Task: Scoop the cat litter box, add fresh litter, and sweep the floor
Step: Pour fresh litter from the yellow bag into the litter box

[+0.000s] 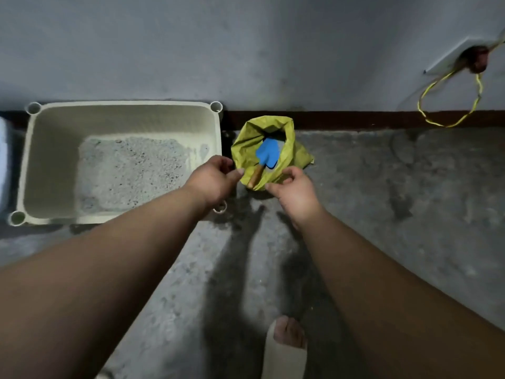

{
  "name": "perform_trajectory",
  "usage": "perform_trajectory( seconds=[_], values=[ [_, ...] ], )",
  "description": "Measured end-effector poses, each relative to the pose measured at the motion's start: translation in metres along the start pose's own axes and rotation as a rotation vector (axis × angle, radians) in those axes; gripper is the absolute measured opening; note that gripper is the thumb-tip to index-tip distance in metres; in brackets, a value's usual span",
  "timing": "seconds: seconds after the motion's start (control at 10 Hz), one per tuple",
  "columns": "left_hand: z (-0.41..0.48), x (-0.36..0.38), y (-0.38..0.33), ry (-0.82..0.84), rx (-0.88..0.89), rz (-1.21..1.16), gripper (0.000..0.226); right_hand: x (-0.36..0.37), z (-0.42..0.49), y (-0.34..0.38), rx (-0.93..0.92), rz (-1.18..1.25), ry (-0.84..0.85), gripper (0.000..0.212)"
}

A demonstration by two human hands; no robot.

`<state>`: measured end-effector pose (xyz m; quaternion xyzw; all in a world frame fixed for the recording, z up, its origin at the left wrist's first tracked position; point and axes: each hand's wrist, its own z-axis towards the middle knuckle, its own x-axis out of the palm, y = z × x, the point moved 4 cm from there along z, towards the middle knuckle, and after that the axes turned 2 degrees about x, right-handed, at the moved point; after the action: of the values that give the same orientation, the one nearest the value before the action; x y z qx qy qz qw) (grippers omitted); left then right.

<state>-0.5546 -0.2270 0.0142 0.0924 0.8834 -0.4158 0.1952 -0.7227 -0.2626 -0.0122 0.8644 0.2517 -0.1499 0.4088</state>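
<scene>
A bare back corner of a home, as I see it. Under me is a rough, stained concrete floor (pixel 382 214), and across the top runs a plain grey painted wall (pixel 246 50) with a dark skirting strip (pixel 355 119) at its foot. At left, against the wall, sits a litter box (pixel 30 160) part-filled with grey litter (pixel 131 170), a yellow bag (pixel 246 149) holding a blue scoop (pixel 267 154) just beside it. Upper right, yellow wire (pixel 478 86) hangs from a hole in the wall.
</scene>
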Motion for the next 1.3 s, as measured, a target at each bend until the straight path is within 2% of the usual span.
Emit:
perform_trajectory(
  seconds=[0.2, 0.3, 0.4, 0.5, 0.6, 0.7, 0.8, 0.9, 1.0, 1.1, 1.2, 1.3],
  values=[
    [0.107, 0.054, 0.007, -0.11, 0.026, 0.192, 0.062, -0.003, 0.097, -0.016, 0.003, -0.132, -0.154, 0.09],
    [0.146, 0.073, 0.013, -0.136, -0.038, 0.248, 0.07, 0.006, 0.133, -0.027, 0.07, -0.125, -0.152, 0.106],
    [0.168, 0.083, 0.021, -0.163, -0.134, 0.096, 0.071, 0.011, 0.15, -0.029, 0.09, -0.12, -0.115, 0.104],
    [0.181, 0.094, 0.041, -0.197, -0.277, -0.135, 0.075, 0.013, 0.164, -0.037, 0.068, 0.005, -0.107, 0.062],
    [0.185, 0.105, 0.048, -0.16, -0.374, -0.251, 0.068, 0.007, 0.165, -0.045, 0.1, 0.237, -0.134, 0.011],
    [0.178, 0.113, 0.036, -0.169, -0.394, -0.312, 0.041, 0.0, 0.155, -0.056, 0.298, 0.695, -0.122, 0.023],
    [0.179, 0.119, 0.031, -0.199, -0.334, -0.358, 0.033, -0.011, 0.155, -0.062, 0.344, 0.883, -0.164, 0.022],
    [0.17, 0.121, 0.023, -0.23, -0.264, -0.344, 0.033, -0.021, 0.151, -0.074, 0.371, 0.967, -0.274, 0.032],
    [0.15, 0.121, 0.026, -0.3, -0.276, -0.418, 0.035, -0.032, 0.128, -0.068, 0.275, 0.308, -0.267, 0.036],
    [0.128, 0.124, 0.045, -0.286, -0.329, -0.461, 0.032, -0.028, 0.122, -0.083, 0.291, 0.454, -0.291, 0.038],
    [0.092, 0.137, 0.058, -0.234, -0.328, -0.466, 0.024, -0.024, 0.099, -0.099, 0.33, 0.29, -0.31, 0.038],
    [0.047, 0.155, 0.068, -0.172, -0.339, -0.481, 0.021, -0.012, 0.07, -0.115, 0.289, 0.397, -0.233, 0.036]
  ],
)
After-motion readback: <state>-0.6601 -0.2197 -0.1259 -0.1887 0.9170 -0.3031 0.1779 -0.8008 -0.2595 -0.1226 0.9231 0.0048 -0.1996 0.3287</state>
